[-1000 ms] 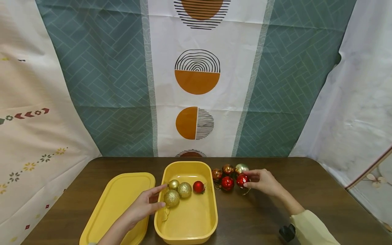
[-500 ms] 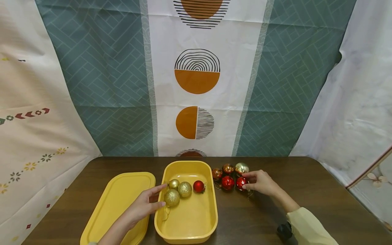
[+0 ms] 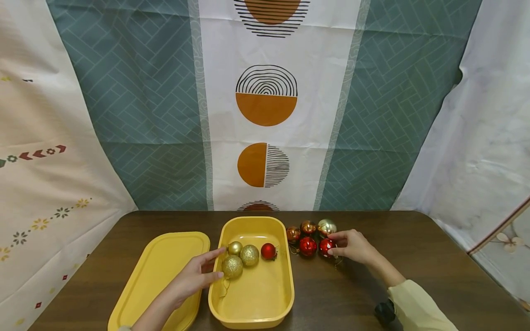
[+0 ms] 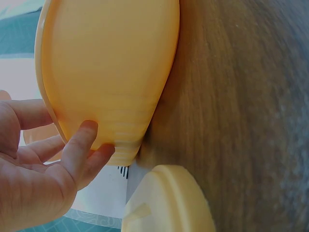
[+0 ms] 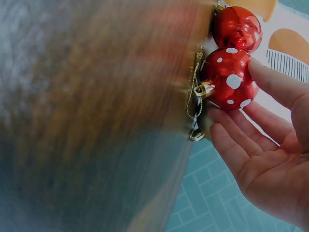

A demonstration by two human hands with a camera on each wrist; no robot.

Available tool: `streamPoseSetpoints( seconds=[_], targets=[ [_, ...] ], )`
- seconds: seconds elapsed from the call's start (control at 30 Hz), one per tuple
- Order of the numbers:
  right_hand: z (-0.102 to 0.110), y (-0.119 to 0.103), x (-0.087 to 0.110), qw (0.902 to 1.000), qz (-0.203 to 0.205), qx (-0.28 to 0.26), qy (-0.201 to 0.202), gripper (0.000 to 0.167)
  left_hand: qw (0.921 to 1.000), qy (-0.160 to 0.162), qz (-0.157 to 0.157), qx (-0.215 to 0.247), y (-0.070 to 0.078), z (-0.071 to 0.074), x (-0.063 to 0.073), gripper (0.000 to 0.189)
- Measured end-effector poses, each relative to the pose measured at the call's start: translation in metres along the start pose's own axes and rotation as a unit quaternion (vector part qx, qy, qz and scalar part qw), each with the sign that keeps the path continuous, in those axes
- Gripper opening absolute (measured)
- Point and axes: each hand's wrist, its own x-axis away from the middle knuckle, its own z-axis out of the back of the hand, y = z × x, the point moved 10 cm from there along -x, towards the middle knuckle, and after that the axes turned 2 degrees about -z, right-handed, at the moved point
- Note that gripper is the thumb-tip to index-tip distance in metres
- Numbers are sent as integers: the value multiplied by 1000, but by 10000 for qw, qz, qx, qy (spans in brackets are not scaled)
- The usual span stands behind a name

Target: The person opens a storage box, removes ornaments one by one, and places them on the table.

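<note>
My right hand (image 3: pixel 354 247) holds a shiny red bauble with white spots (image 5: pixel 231 79) between thumb and fingers. The bauble rests on the table with its gold cap and loop toward me, beside a plain red bauble (image 3: pixel 308 247). Two copper baubles (image 3: pixel 308 227) and a pale silvery-green one (image 3: pixel 326 227) sit just behind. My left hand (image 3: pixel 194 276) grips the left wall of a yellow box (image 4: pixel 116 58), with some fingers over the rim and others against the outside. Inside lie gold baubles (image 3: pixel 249 255) and a small red one (image 3: pixel 268 251).
A yellow lid (image 3: pixel 165 262) lies flat to the left of the box, partly under my left forearm. Dark wooden table (image 3: pixel 331 299) spreads around. A patterned curtain (image 3: pixel 265 119) hangs behind the table's far edge.
The white-spotted bauble has shifted slightly down and left in my right hand, its loop swinging toward the right. My left hand and the box have stayed in place.
</note>
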Motion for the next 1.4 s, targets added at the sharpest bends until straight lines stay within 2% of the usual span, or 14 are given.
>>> streamPoseSetpoints(
  seconds=[0.3, 0.5, 0.67, 0.97, 1.1, 1.4],
  targets=[
    [4, 5, 2, 9995, -8, 279, 137, 49, 10000, -51, -11, 2, 1, -2, -1, 62],
    [11, 6, 9, 9997, -15, 85, 230, 48, 10000, -70, 13, 11, 0, -3, -1, 62],
    [19, -2, 16, 9995, 55, -22, 317, 48, 10000, -10, 0, -40, 0, -2, 0, 61],
    [23, -42, 23, 9975, 583, -165, 374, 48, 10000, 8, -36, -56, 0, -1, 0, 60],
    [16, -60, 26, 9967, 641, -448, 226, 48, 10000, 25, -12, -88, 0, -1, 1, 60],
    [-4, -99, 23, 9942, 823, -688, -45, 46, 10000, 7, -13, -72, 1, -1, 1, 60]
  ],
)
